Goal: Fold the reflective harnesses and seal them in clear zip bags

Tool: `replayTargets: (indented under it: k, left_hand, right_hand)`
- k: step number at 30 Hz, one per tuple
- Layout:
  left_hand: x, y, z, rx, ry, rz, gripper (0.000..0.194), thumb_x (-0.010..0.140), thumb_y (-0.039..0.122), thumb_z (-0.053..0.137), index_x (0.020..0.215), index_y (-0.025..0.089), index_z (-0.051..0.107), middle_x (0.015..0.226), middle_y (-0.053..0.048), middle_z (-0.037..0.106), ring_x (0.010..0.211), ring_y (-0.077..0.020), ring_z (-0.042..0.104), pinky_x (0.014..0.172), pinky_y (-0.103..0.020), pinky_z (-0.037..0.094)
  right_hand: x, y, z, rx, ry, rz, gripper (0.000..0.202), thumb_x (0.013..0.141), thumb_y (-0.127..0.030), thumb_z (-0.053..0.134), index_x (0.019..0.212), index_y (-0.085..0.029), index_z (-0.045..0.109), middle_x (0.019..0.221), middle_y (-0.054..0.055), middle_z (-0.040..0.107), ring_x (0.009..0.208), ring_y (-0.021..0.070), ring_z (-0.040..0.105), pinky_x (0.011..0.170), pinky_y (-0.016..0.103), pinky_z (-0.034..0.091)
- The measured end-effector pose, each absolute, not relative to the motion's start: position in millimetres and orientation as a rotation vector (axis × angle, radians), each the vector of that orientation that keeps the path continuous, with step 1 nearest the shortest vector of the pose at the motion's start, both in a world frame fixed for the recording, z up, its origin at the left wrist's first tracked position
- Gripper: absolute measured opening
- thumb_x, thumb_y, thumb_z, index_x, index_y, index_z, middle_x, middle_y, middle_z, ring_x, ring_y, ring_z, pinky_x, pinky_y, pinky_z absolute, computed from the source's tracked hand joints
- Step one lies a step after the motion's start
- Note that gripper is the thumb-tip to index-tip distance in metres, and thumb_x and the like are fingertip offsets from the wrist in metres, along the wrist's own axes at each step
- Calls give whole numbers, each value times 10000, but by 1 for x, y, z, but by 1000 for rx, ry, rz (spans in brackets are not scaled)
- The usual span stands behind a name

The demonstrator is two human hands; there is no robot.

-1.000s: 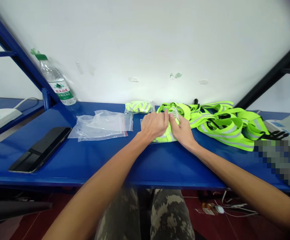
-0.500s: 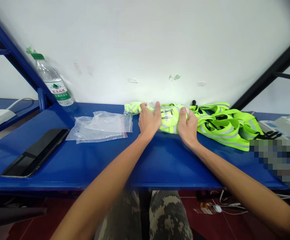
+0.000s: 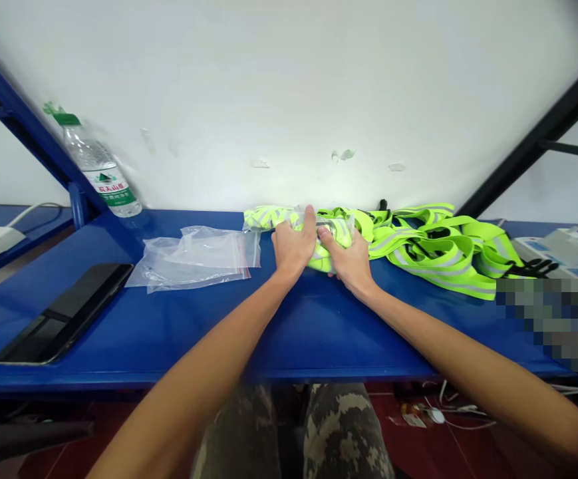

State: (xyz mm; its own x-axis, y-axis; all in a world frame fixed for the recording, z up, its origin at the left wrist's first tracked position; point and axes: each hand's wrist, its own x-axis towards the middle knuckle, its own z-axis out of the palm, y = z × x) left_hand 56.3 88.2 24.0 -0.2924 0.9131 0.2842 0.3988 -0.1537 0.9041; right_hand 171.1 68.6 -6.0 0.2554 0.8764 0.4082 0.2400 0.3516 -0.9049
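Note:
Between my two hands is a bundle of neon-yellow reflective straps (image 3: pixel 339 234) inside a clear plastic bag. My left hand (image 3: pixel 293 246) grips its left side, thumb up. From the right, my right hand (image 3: pixel 349 259) is closed on the bundle, its thumb pressing the front near my left hand. Behind my left hand lies another bagged yellow strap bundle (image 3: pixel 266 216). Loose yellow reflective straps (image 3: pixel 448 256) with grey stripes and black buckles are heaped to the right. Flat clear zip bags (image 3: pixel 199 256) lie to the left of my left hand.
A black phone (image 3: pixel 66 313) lies at the left of the blue table (image 3: pixel 209 339). A water bottle (image 3: pixel 106 174) leans on the wall at the back left. Blue frame bars (image 3: pixel 34 133) rise on the left, a dark bar (image 3: pixel 533 133) on the right. White boxes (image 3: pixel 563 246) sit far right.
My right hand has moved left, closer to my left hand, and the bagged bundle between them is squeezed narrower. The view has shifted slightly.

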Motion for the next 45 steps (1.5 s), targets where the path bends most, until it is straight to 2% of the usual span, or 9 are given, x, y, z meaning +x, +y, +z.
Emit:
replayTargets:
  k: [12, 19, 23, 28, 31, 35, 38, 41, 45]
  left_hand:
    - [56, 89, 23, 1433, 1900, 1273, 611, 935, 640, 315, 873, 139, 660, 1048, -256, 704, 1099, -378, 648, 933, -458, 487]
    - [44, 99, 25, 1492, 1804, 1464, 561, 950, 646, 314, 787, 192, 599, 939, -193, 704, 1067, -346, 647, 964, -463, 466]
    - [28, 107, 32, 1395, 1768, 1671, 500, 974, 620, 309, 893, 207, 579, 926, -129, 699, 1017, -295, 653, 947, -440, 468]
    - [17, 110, 33, 1351, 1713, 1990, 350, 1000, 384, 380, 1289, 195, 440, 1267, -144, 623, 1197, -238, 585, 1041, -396, 425]
    - [20, 108, 25, 1583, 1760, 2043, 425, 926, 214, 457, 1343, 147, 411, 1385, -171, 532, 1326, -254, 476, 1127, -412, 353]
    - [30, 103, 11, 1915, 1842, 1717, 382, 879, 146, 469, 1256, 137, 528, 1321, -157, 576, 1276, -277, 509, 1090, -417, 405]
    - [33, 101, 4, 2043, 1937, 1318, 272, 900, 145, 426, 1074, 161, 633, 1161, -136, 656, 1119, -272, 618, 953, -387, 498]
    - [35, 100, 2, 2083, 1981, 1032, 263, 919, 169, 402, 961, 183, 661, 1047, -122, 697, 999, -265, 675, 845, -365, 531]
    - [39, 99, 0, 2136, 1885, 1008, 282, 896, 158, 433, 1092, 174, 635, 1111, -124, 695, 1049, -269, 663, 861, -367, 531]
  right_hand:
    - [173, 71, -7, -1224, -1303, 472, 516, 751, -645, 697, 944, -169, 640, 869, 94, 713, 769, 255, 658, 696, 414, 558]
    - [177, 65, 3, -1180, -1320, 830, 555, 708, -607, 769, 1043, -215, 564, 732, 25, 680, 433, 173, 563, 358, 325, 464]
    - [171, 68, 9, -1036, -1334, 1070, 609, 641, -554, 840, 1047, -231, 523, 750, 11, 693, 446, 177, 606, 341, 305, 484]
    - [166, 112, 29, -1023, -1153, 950, 632, 638, -556, 849, 1043, -257, 467, 841, 2, 688, 485, 129, 582, 341, 252, 454]
    - [168, 157, 46, -1074, -1214, 1036, 571, 695, -666, 760, 972, -219, 539, 777, 36, 655, 504, 140, 564, 355, 265, 446]
    - [164, 193, 47, -1315, -1462, 763, 750, 783, -637, 672, 1319, -149, 480, 1169, 177, 656, 952, 295, 683, 706, 454, 618]
    - [158, 183, 28, -1433, -1943, 233, 859, 834, -511, 632, 1500, -72, 313, 1533, 273, 367, 1439, 406, 347, 1090, 605, 405]
    - [155, 163, 9, -1390, -2206, -181, 711, 907, -350, 515, 1539, -111, 291, 1644, 224, 151, 1527, 413, 94, 1141, 676, 238]
    - [155, 159, 7, -1381, -2210, -368, 481, 933, -281, 472, 1389, -139, 524, 1606, 216, 273, 1457, 418, 281, 1084, 627, 342]
